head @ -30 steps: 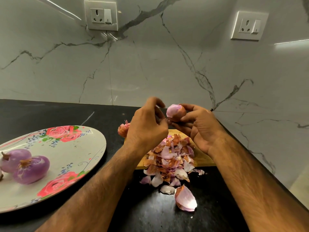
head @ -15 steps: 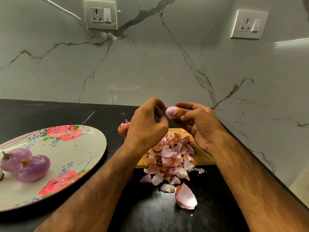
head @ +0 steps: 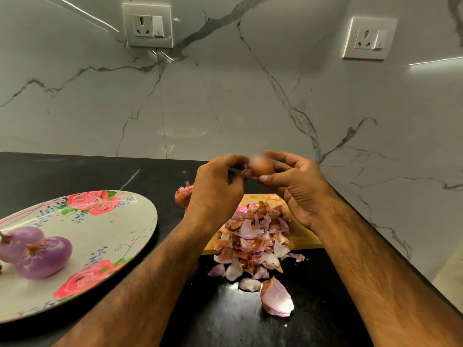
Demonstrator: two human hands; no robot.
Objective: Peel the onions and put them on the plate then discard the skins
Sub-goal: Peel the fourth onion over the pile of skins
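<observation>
Here, two onions (head: pixel 44 257) on one plate (head: pixel 107 229).

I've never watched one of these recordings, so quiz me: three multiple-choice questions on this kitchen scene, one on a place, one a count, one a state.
1. Where is the heap of onion skins? A in a bowl; B on the wooden cutting board, spilling onto the black counter; C in a sink.
2. How many wall sockets show? A one; B two; C four.
3. The onion being peeled is: A held up by the left hand and right hand; B lying on the counter; C sliced in half.
Answers: B, skins cover the board's front edge; B, one upper left, one upper right; A, both hands grip it above the board.
</observation>
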